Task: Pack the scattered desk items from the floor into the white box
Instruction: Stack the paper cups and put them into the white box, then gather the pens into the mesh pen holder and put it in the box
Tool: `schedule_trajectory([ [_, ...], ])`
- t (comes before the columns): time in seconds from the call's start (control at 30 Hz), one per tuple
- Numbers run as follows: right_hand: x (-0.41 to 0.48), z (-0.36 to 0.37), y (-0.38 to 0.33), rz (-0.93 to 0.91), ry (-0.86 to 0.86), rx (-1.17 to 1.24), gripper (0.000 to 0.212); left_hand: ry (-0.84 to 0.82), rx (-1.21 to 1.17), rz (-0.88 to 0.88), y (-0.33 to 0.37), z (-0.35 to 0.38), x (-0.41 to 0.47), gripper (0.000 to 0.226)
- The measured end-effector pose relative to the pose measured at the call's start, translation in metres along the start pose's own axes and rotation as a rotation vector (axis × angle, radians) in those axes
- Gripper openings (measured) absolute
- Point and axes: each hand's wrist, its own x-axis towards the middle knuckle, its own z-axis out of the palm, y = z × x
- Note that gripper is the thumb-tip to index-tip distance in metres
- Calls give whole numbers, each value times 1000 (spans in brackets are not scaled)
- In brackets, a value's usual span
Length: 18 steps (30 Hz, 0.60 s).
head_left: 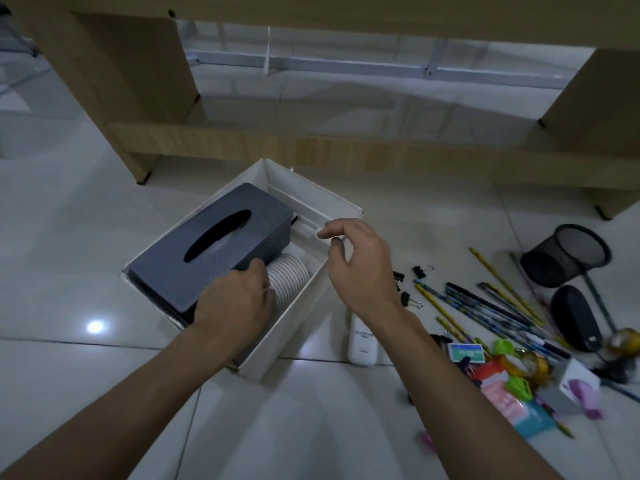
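a: what's in the white box [341, 206]?

b: i see a dark grey tissue box [211, 244] lying tilted in it, with a stack of paper cups [289, 277] beside it.

a: hands?

b: left hand [235, 303] rests on the tissue box's near end, fingers curled on it. right hand [360, 268] hovers over the box rim, loosely open, empty. pencils [485, 306] and binder clips [420, 271] lie on the floor to the right.

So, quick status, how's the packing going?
Left hand on tissue box inside white box. Right hand empty above rim. Pencils, clips on floor.
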Motion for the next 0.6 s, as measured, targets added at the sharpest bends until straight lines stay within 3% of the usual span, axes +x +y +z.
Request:
schedule_trajectory([
  [0.2,-38,-15,2,63,71,72,22,213,-432,128,53,-37,-11,13],
  [0.6,-150,-157,60,557,375,-22,16,-148,-535,505,204,33,-29,9],
])
